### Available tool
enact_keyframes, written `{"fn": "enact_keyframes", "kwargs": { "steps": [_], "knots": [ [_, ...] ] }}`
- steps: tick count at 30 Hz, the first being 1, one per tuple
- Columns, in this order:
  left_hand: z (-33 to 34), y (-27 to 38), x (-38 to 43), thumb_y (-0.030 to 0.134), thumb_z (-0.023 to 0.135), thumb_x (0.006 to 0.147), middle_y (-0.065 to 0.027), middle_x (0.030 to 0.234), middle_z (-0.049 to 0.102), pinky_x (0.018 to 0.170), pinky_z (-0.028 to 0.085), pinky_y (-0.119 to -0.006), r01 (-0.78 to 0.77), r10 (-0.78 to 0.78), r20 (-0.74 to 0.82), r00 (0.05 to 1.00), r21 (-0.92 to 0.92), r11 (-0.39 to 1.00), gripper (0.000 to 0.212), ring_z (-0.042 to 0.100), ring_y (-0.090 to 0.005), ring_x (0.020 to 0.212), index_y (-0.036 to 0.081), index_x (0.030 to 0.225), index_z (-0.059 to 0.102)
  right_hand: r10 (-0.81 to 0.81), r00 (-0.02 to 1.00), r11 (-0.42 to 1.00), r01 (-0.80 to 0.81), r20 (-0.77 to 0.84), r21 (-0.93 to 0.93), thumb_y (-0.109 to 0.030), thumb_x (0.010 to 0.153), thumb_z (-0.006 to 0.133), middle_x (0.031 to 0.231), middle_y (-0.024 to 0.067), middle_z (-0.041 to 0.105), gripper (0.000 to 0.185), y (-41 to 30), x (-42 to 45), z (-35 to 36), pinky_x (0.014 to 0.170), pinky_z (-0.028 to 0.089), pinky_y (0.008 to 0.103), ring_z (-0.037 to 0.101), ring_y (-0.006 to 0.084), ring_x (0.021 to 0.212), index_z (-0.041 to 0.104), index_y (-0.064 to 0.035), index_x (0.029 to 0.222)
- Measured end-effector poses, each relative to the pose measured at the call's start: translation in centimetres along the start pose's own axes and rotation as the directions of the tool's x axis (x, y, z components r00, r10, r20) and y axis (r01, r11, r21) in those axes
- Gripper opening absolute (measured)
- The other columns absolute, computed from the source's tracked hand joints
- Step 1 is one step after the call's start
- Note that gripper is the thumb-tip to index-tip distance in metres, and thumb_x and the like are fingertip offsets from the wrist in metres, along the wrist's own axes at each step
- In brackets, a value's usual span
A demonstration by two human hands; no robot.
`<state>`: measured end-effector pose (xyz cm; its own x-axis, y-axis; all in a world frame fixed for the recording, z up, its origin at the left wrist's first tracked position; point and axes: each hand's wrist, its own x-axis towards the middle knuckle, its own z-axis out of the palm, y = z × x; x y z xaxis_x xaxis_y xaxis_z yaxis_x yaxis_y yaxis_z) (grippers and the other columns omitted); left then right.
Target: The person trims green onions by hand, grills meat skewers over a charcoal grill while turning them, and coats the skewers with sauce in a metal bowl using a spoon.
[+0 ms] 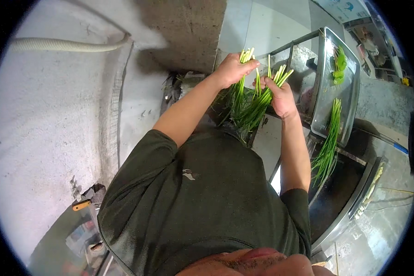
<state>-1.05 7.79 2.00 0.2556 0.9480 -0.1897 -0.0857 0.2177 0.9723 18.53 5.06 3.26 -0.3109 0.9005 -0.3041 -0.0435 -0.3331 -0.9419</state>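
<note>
My left hand (pixel 233 70) grips a small bunch of chives (pixel 240 90), pale cut ends up and green leaves hanging down. In my right hand (pixel 279 95) is a thicker bunch of chives (pixel 257 110), its stem ends fanned towards the upper right. A few single stalks stand between the two hands, near the right fingertips. Under the hands the leaves merge into a dark green tangle, so its lower part is hard to make out. To the right, another bunch of chives (pixel 331 138) lies across the edge of a shallow tray (pixel 353 93), leaves hanging over the side.
Bright green pieces on thin sticks (pixel 338 70) lie in the tray, which rests by a metal frame (pixel 293 43). A second tray (pixel 362 201) holds pale pieces. A rough white wall (pixel 48 120), a corrugated hose (pixel 72 45) and an orange-handled tool (pixel 81 205) are left.
</note>
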Motion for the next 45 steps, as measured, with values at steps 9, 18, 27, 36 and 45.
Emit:
{"fn": "enact_keyframes", "kwargs": {
  "steps": [9,18,27,36,45],
  "knots": [
    [3.2,0.5,1.1,0.022,0.058,0.088,-0.0013,0.068,0.059,0.058,0.041,-0.025,-0.135,0.135,-0.022,0.991,0.012,0.991,0.022,0.049,-0.0101,0.061,0.004,0.076,0.060,0.022,0.999,0.996,-0.018,-0.047,0.085,-0.013,0.089,0.056,0.082,0.0030,0.062,0.017,-0.1,0.2,-1.2,0.068,0.044,0.0261,0.055,0.0117,0.074,0.061,0.0013,0.096],
    [4.5,-0.1,1.8,0.019,0.057,0.089,-0.0014,0.071,0.062,0.060,0.043,-0.026,-0.092,0.070,-0.110,0.991,-0.210,0.973,0.019,0.053,-0.0105,0.065,0.003,0.079,0.062,-0.042,0.992,0.997,0.034,-0.123,-0.070,-0.013,0.090,0.056,0.078,0.0007,0.059,0.014,-0.3,0.3,-1.4,0.066,0.041,0.0241,0.052,0.0093,0.071,0.062,-0.0012,0.087],
    [3.8,-0.1,1.8,0.022,0.055,0.090,-0.0028,0.077,0.061,0.061,0.044,-0.027,-0.099,0.087,-0.077,0.993,-0.177,0.979,0.020,0.053,-0.0113,0.069,0.004,0.083,0.060,-0.007,0.996,1.000,0.008,-0.094,0.009,-0.016,0.090,0.055,0.080,0.0022,0.061,0.019,0.3,0.5,-3.3,0.072,0.041,0.0240,0.052,0.0095,0.076,0.063,0.0015,0.090],
    [1.3,1.1,2.8,0.025,0.055,0.091,-0.0013,0.075,0.056,0.062,0.042,-0.025,-0.006,-0.023,-0.076,0.997,-0.367,0.930,0.019,0.050,-0.0104,0.069,0.007,0.089,0.056,0.006,0.986,1.000,-0.003,-0.168,0.018,-0.013,0.088,0.058,0.074,0.0071,0.062,0.021,-1.4,-0.2,-4.6,0.065,0.048,0.0268,0.060,0.0151,0.068,0.059,0.0053,0.099],
    [5.5,1.9,2.0,0.025,0.056,0.090,-0.0033,0.073,0.060,0.063,0.045,-0.029,0.010,-0.001,0.102,0.995,-0.088,0.996,0.024,0.056,-0.0130,0.067,0.002,0.082,0.061,0.041,0.998,0.996,-0.044,0.037,0.078,-0.014,0.088,0.059,0.081,0.0096,0.064,0.023,-1.8,-0.3,-2.8,0.068,0.048,0.0282,0.060,0.0162,0.073,0.061,0.0056,0.100]
  ]
}}
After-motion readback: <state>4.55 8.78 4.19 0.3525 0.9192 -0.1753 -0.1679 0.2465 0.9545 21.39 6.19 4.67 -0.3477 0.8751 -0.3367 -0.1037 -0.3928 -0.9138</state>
